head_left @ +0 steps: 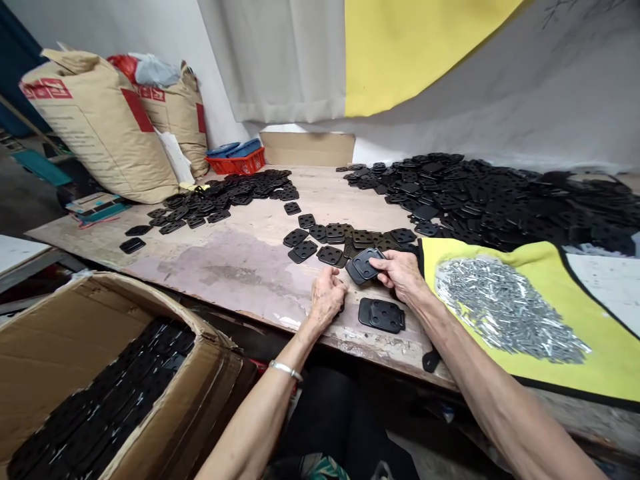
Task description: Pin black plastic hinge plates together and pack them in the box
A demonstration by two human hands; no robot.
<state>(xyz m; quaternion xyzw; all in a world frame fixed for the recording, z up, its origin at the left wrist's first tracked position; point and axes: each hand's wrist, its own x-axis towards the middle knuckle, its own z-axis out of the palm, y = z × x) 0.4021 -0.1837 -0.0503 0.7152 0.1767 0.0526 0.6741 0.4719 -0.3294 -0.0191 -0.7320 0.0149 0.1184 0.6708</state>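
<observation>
Between thumb and fingers, my right hand point(400, 272) grips a black plate point(366, 265) with holes, just above the wooden table. My left hand point(327, 293) is closed near the table's front edge, left of that plate; a bit of something black shows beside its fingers, too hidden to name. Below my right hand lies a pair of overlapping black plates point(382, 315). Behind both hands several more black plates point(331, 255) are spread out. Silver metal pins point(505, 307) are heaped on a yellow cloth point(607, 360) to the right.
A big pile of black plates point(465, 193) covers the back right, a smaller pile point(235, 190) the back left. Near it stand a red basket point(240, 163) and paper sacks point(105, 127). An open cardboard box point(55, 333) of black parts is at the lower left.
</observation>
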